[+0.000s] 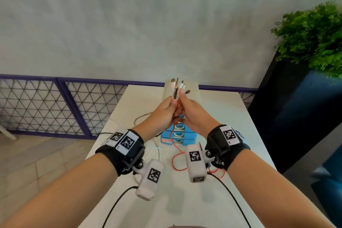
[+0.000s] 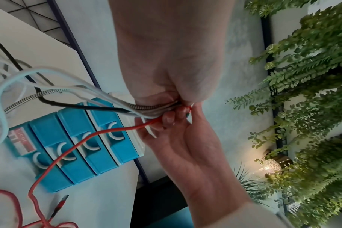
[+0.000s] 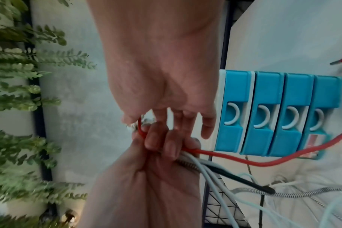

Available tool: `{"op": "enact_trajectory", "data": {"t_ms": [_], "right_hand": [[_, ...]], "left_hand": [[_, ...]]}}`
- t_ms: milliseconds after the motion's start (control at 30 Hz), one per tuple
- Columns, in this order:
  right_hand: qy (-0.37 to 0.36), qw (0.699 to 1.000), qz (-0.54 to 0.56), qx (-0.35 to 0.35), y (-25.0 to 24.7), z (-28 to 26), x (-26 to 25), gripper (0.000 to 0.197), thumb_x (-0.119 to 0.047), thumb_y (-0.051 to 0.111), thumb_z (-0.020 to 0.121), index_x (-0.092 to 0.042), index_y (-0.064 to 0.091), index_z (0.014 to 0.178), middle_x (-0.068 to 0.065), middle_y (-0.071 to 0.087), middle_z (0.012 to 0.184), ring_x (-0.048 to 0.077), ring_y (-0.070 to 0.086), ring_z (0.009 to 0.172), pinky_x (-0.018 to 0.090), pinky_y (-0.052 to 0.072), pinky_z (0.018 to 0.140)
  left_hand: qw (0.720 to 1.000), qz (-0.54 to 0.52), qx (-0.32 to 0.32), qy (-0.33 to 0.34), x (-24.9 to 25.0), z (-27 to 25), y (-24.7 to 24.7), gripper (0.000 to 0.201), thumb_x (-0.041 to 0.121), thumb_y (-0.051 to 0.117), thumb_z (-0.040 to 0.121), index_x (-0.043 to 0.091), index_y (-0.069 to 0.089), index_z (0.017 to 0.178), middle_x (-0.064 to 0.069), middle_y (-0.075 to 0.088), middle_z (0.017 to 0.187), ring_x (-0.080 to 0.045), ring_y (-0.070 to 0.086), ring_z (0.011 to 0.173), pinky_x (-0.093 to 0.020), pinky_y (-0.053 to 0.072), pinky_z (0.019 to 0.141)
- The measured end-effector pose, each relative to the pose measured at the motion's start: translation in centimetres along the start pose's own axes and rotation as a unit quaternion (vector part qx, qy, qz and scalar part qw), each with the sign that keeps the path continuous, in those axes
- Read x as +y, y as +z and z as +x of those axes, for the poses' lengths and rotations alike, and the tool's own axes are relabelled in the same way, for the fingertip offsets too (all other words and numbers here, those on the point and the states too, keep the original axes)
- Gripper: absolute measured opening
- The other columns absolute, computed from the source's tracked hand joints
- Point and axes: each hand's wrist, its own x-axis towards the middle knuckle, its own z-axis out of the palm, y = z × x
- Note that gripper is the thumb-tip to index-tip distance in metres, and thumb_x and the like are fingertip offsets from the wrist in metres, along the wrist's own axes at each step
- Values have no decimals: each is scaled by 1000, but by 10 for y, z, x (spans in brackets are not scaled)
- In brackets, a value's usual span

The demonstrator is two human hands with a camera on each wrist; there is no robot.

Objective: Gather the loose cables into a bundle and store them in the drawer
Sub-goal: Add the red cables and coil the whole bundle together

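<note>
Both hands are raised above the white table (image 1: 231,116). My left hand (image 1: 171,102) grips a bundle of cables (image 1: 176,89) with the plugs pointing up: white, braided (image 2: 29,98), black (image 3: 244,180) and red. My right hand (image 1: 182,98) pinches the red cable (image 3: 244,160) at the bundle with its thumb, the other fingers (image 3: 205,126) loosely extended. The cables' tails hang down to the table, where the red cable (image 1: 174,159) loops and ends in a plug (image 2: 61,200). Below the hands stands a blue drawer unit (image 1: 178,135) with several drawers (image 3: 267,111), all closed.
A purple railing with wire mesh (image 1: 64,102) runs behind the table's far edge. A dark planter with a green plant (image 1: 314,39) stands at the right. Loose white cable (image 1: 155,152) lies left of the drawer unit. Black leads (image 1: 118,203) trail from the wrist cameras.
</note>
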Motion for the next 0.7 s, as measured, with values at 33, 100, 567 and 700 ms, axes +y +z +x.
{"op": "enact_trajectory", "data": {"t_ms": [33,100,567,700], "right_hand": [[-2,1000,-22,-9,3,1,1,58,-52,40,97,-2,65,109,5,58,71,22,51,57,31,47,54],[-20,998,-58,-18,6,-1,0,52,-48,37,100,-7,67,112,3,67,90,26,52,51,28,43,46],[-120,959,246,72,-21,4,-30,36,-35,36,103,-16,45,74,-6,34,49,6,28,36,19,27,35],[-109,952,274,76,-35,1,-33,37,-37,37,103,-17,46,73,-8,32,49,4,24,35,18,19,33]], "left_hand": [[1000,2,1,-10,2,-1,2,21,20,25,104,10,43,104,-1,37,62,-12,37,55,-24,33,54],[998,-19,-14,-51,6,-3,5,22,19,24,104,12,46,103,-3,36,62,-12,36,54,-24,31,54],[954,43,-260,-145,-16,-18,-30,35,48,39,90,16,46,76,6,33,56,-10,41,54,-23,47,75],[958,13,-246,-147,-13,-19,-27,38,46,33,94,14,48,81,9,37,55,-9,35,55,-32,40,85]]}}
